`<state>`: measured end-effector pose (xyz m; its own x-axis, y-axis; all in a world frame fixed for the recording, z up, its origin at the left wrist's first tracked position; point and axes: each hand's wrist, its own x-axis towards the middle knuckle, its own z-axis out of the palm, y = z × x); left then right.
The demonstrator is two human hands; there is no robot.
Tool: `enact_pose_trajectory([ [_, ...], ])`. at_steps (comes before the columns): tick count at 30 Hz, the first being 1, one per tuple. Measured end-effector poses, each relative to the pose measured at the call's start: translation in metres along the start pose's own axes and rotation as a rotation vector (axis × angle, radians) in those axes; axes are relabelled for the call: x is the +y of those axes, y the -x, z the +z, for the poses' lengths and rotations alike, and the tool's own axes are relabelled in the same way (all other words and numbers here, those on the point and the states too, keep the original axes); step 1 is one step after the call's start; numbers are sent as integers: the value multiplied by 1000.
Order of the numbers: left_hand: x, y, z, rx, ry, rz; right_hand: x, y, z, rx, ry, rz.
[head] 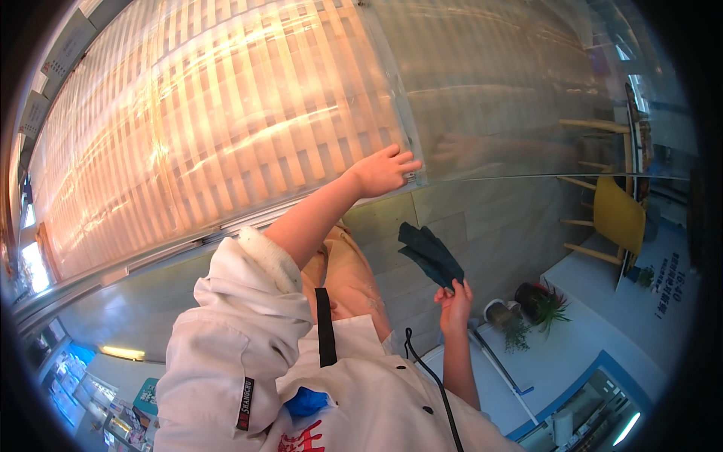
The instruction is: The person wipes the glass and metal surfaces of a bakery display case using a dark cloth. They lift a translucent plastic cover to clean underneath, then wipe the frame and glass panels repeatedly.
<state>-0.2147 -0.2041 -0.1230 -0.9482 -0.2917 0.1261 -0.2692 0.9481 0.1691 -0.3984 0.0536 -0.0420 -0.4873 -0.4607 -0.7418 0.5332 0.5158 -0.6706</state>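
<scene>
My left hand [384, 171] lies with its fingers spread at the lower corner of a transparent panel [226, 118], touching or just above its edge. Through this panel, pale slats show in warm light. To the right, a darker glass panel [497, 73] mirrors my arm and a chair. Lower down, my right hand [455, 308] pinches one end of a folded dark cloth [432, 257] between thumb and fingers. The cloth hangs in the air, apart from the glass. Whether my left fingertips press on the panel is not clear.
A metal rail [169, 248] runs along the panel's near edge. At the right stand a yellow chair [618, 217] and potted plants [545, 308] by a white wall bearing writing. A blue-framed window [593, 412] is lower right. A black cord [432, 373] hangs across my white jacket.
</scene>
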Motion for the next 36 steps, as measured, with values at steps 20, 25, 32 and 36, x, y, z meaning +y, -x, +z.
enact_pose_trajectory([
  [20,-18,13,-24,-81,-307,422,-2,2,0,-22,-30,11],
  [25,-34,37,-59,-179,219,215,0,1,-3,-69,-14,-10],
  [32,-1,106,-77,-72,352,-292,6,-4,13,-47,-8,51],
  [36,5,101,-48,-28,137,-148,4,-6,26,-69,33,59],
])
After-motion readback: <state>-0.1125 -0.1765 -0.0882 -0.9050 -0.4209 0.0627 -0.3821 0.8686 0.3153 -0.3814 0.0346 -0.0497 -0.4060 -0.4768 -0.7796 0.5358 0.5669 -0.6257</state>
